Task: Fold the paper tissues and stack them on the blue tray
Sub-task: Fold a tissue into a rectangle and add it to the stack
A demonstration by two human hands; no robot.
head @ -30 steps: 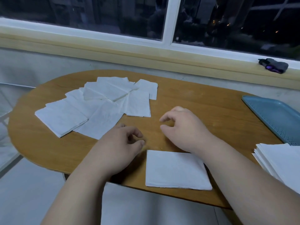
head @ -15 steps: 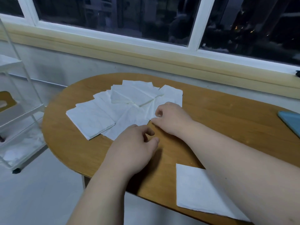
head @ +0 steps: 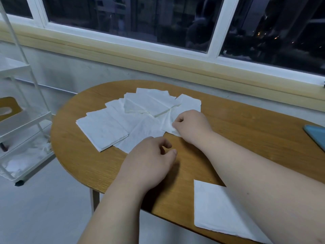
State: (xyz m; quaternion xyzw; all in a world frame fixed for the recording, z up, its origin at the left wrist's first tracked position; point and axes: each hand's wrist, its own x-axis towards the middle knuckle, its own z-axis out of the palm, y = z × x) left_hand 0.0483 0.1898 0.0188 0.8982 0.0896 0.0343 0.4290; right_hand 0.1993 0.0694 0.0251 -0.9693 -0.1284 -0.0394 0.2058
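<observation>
A: Where's the tray [head: 316, 136]?

B: At the right border, on the table [head: 246, 131]. Only a blue corner shows, so I can't tell what lies in it.

A: Any other holder?

B: A white rack [head: 22, 120] stands on the floor, left of the table. Something white and crumpled lies on its bottom shelf, but it's too blurred to name.

A: And the tissues [head: 140, 117]?

B: They're fanned out flat and overlapping on the far left part of the table, near its rounded end. A lone tissue [head: 216, 208] lies apart, right by the near edge and partly under the right forearm.

A: What about the hands?

B: The right hand [head: 191, 126] pinches the near corner of the end tissue [head: 168, 124], the rightmost of the fan, between thumb and fingers. The left hand [head: 149, 159] hangs over the fan's near edge with its fingers loosely curled, holding nothing.

A: Is there room to move?

B: Bare wood runs from the fan across to the tray, and more lies between the fan and the lone tissue. The far edge sits close to the wall under the window sill.

A: Anything to read?

B: There's a small mark on the window pane [head: 225, 51], too small to make out.
</observation>
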